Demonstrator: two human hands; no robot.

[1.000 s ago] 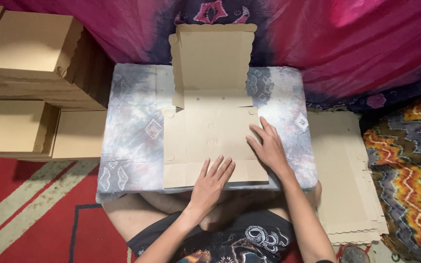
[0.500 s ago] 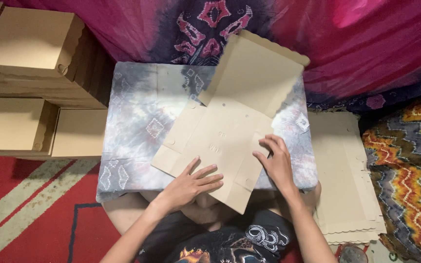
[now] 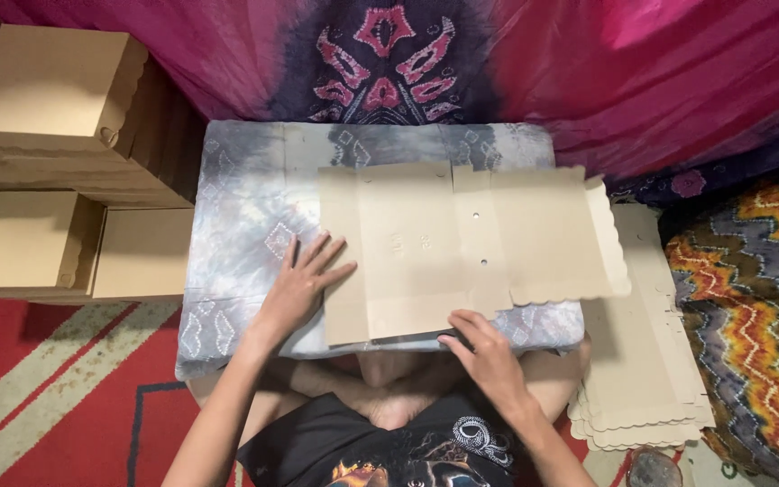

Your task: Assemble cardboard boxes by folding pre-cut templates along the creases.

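Change: since half a second ago the flat cardboard blank (image 3: pixel 462 248) is lying square across the low cloth-covered table (image 3: pixel 236 216), no longer turned on a diagonal with one flap lifted; both hands are sitting lower and further left on it.
Hidden: near edge of the blank is running under the right hand (image 3: pixel 489 352); whether those fingertips are curling beneath the edge is not showing. Crossed legs below the table are only partly in sight; both forearms are leaving the bottom of the frame.
Hard to read: faint marks pressed into the middle panel are too small to make out.
Blank, look: plain tan card, unfolded, creased into panels, two small holes near the centre, scalloped edge along its right end and lower right.
Blank, place: centre to right of the frame, on the table, right end overhanging it.
Blank, axis: long axis is running left to right; scalloped end is pointing to the right of the frame.
Left hand (image 3: pixel 304 284): fingers are spreading wide, palm down, pressing on the blank's left flap and the cloth.
Right hand: fingers close together, resting on the near edge.
Surroundings: stack of flat blanks (image 3: pixel 646 361) at lower right; folded boxes (image 3: pixel 47 81) at upper left.
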